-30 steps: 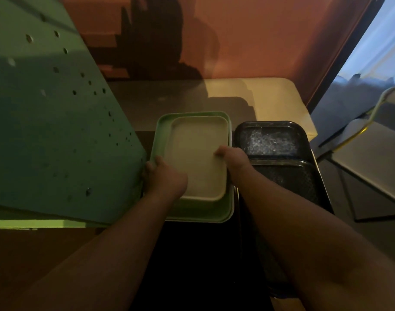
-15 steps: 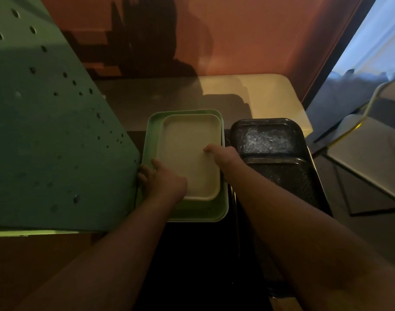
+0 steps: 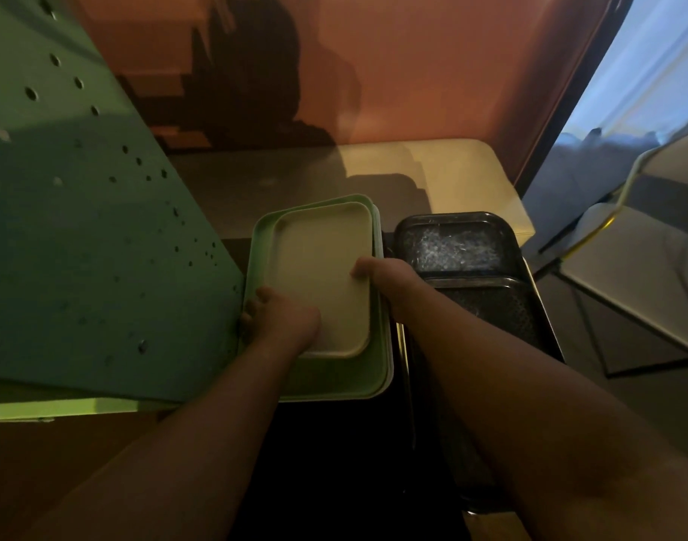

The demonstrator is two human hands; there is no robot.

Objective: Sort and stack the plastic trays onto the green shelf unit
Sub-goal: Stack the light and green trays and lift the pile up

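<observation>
A cream tray (image 3: 323, 275) lies inside a larger light green tray (image 3: 334, 378) in the middle of the view. My left hand (image 3: 282, 322) grips the left edge of the stack, fingers curled under the green rim. My right hand (image 3: 385, 277) holds the right edge, thumb resting on the cream tray. The green shelf unit's perforated side panel (image 3: 84, 247) rises just left of the trays. Two dark trays (image 3: 455, 247) sit right of the stack, one overlapping the other.
A pale table top (image 3: 452, 181) runs behind the trays up to an orange wall (image 3: 412, 72). At the right stand a chair frame (image 3: 627, 287) and a bright window curtain (image 3: 647, 72). The floor below the trays is dark.
The green and cream tray stack has shifted slightly left toward the green panel, with both hands staying on its edges. The dark trays have not moved.
</observation>
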